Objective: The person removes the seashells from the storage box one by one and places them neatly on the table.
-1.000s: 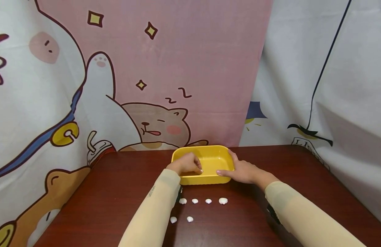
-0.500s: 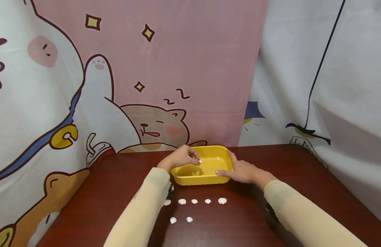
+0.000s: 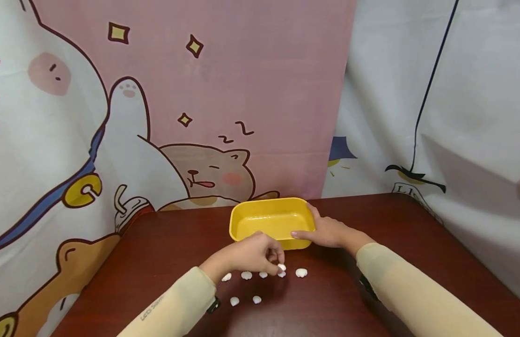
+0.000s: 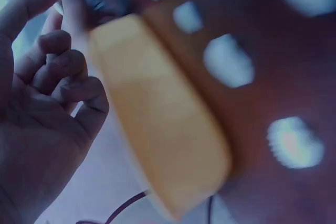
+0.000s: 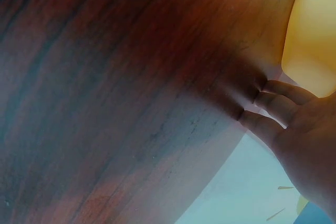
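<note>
A small white seashell (image 3: 281, 267) is pinched between the thumb and forefinger of my left hand (image 3: 253, 252), above the row of shells in front of the tub. In the left wrist view only a sliver of that shell shows at the fingertips, and the other fingers of the left hand (image 4: 47, 93) are curled. My right hand (image 3: 329, 231) holds the yellow plastic tub (image 3: 238, 220) at its right end, thumb over the front rim. In the right wrist view, fingers of the right hand (image 5: 310, 129) lie along the tub's outside, tips down at the table.
Several white shells lie in a row on the dark red wooden table (image 3: 179, 262), among them a ridged shell (image 3: 301, 272) at the right end. Nearer me lie a left shell (image 3: 234, 301) and a right shell (image 3: 257, 299). A printed cloth (image 3: 276, 93) hangs behind the table.
My left hand has come out of the tub with the shell and moved toward me, over the row of shells. The right hand keeps its hold on the tub.
</note>
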Action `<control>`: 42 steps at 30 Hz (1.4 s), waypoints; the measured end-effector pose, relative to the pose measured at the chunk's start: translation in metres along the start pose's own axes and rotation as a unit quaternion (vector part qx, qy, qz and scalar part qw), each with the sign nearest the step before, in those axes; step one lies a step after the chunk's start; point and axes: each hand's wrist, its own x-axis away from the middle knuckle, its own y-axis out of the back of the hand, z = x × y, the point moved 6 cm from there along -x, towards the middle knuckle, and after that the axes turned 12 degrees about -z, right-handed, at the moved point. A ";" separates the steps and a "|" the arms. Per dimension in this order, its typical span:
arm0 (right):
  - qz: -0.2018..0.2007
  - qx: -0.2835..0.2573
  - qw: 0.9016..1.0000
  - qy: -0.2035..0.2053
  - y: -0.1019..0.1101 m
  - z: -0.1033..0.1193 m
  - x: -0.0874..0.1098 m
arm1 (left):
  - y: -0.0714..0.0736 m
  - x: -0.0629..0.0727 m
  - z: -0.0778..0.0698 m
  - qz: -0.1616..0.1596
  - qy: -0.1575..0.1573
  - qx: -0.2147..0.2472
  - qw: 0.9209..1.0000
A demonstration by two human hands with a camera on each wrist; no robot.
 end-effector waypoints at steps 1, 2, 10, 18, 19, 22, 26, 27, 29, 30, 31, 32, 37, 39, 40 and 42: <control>0.001 0.001 1.000 -0.001 0.000 0.000 0.000 | -0.007 0.004 0.002 0.005 0.004 -0.002 1.000; 0.000 0.002 1.000 -0.003 0.000 -0.001 0.000 | -0.013 0.008 0.004 0.010 0.008 -0.006 1.000; 0.002 0.011 1.000 -0.001 0.004 -0.001 -0.002 | -0.040 0.027 0.014 0.034 0.027 -0.052 0.998; 0.000 0.010 1.000 -0.007 0.009 0.001 -0.003 | -0.046 0.028 0.012 0.042 0.007 -0.095 0.995; 0.000 0.010 1.000 -0.008 0.009 0.001 -0.004 | -0.046 0.028 0.012 0.043 0.004 -0.095 0.995; -0.001 0.009 1.000 -0.007 0.010 0.001 -0.005 | -0.043 0.024 0.012 0.046 -0.004 -0.078 0.996; -0.001 0.005 1.000 -0.006 0.010 0.000 -0.005 | -0.024 0.009 0.011 0.029 -0.004 -0.006 1.000; -0.002 0.004 1.000 -0.003 0.011 0.001 -0.005 | -0.017 0.003 0.012 0.017 -0.002 0.017 1.000; 0.000 0.000 1.000 -0.004 0.010 0.000 -0.005 | 0.002 -0.011 0.014 -0.020 0.003 0.055 0.998; -0.001 0.000 1.000 -0.003 0.011 0.000 -0.005 | 0.012 -0.018 0.017 -0.040 0.009 0.063 0.997; -0.001 -0.001 1.000 -0.003 0.011 0.000 -0.004 | 0.021 -0.025 0.022 -0.061 0.014 0.062 0.996; -0.001 -0.002 1.000 -0.002 0.011 0.001 -0.004 | 0.030 -0.032 0.027 -0.079 0.022 0.051 0.995; 0.002 -0.017 1.000 -0.007 0.007 0.002 -0.003 | 0.049 -0.047 0.068 -0.053 0.116 -0.077 0.989; 0.006 -0.020 1.000 -0.010 0.003 0.001 -0.002 | 0.043 -0.047 0.082 0.010 0.156 -0.126 0.980; 0.006 -0.021 1.000 -0.013 0.002 0.001 -0.002 | 0.039 -0.046 0.087 0.044 0.172 -0.144 0.974; 0.006 -0.020 1.000 -0.015 -0.001 0.000 -0.002 | 0.032 -0.045 0.092 0.098 0.194 -0.163 0.962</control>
